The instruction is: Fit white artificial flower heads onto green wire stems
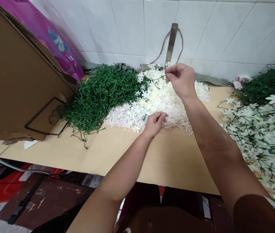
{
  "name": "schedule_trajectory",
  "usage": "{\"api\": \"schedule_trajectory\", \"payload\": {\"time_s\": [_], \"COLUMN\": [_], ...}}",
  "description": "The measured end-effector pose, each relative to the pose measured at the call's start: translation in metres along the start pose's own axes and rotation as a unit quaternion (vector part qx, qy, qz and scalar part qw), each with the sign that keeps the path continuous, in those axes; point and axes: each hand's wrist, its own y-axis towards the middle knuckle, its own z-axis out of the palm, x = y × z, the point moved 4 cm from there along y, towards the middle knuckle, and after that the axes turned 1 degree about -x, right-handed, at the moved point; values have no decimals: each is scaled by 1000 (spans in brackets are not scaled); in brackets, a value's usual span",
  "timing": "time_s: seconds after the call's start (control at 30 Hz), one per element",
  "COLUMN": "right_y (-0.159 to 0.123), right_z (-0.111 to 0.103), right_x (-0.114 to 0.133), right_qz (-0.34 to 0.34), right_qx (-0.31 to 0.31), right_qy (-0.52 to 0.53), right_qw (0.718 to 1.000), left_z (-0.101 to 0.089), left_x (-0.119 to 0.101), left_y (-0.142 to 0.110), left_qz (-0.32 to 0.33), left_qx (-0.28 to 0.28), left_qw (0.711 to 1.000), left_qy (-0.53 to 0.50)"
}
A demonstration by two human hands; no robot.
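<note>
My right hand (182, 80) is raised above the far part of a pile of small white artificial flower heads (152, 102). Its thumb and fingertips are pinched together, and a thin green stem seems to run from them to the left. My left hand (154, 124) rests at the pile's near edge with its fingers curled in. Whatever may be between those fingers is too small to make out. Left of the white pile, touching it, lies a tangled heap of green plastic stems (103, 94).
A large cardboard box (18, 74) with a purple bag (52, 35) behind it stands at left. White flowers on green stems (268, 136) heap up on the right. The cardboard-covered table (118, 152) meets a tiled wall (127, 29) bearing a metal bracket (172, 45).
</note>
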Motion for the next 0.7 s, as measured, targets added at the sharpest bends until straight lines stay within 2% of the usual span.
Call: {"api": "schedule_trajectory", "payload": {"time_s": [0.13,0.27,0.33,0.47,0.57,0.63,0.7], "right_y": [-45,-78,-86,-92,-92,-90,-87], "right_z": [-12,-20,-22,-23,-28,-31,-32], "right_x": [9,12,13,12,7,4,2], "right_qz": [66,113,118,124,135,133,126], "right_qx": [-14,35,91,274,348,349,301], "right_qy": [54,110,115,84,76,78,82], "right_qw": [996,987,982,950,925,924,942], "left_z": [-4,-4,-4,-11,-18,-21,-24], "left_x": [-1,-3,-4,-4,-4,-5,-6], "left_y": [3,4,3,6,9,9,10], "left_qz": [-57,-126,-150,-157,-150,-144,-139], "left_qx": [-19,10,21,-10,-34,-42,-55], "left_qw": [981,955,946,931,926,929,931], "left_qy": [-183,-270,-287,-329,-343,-340,-332]}}
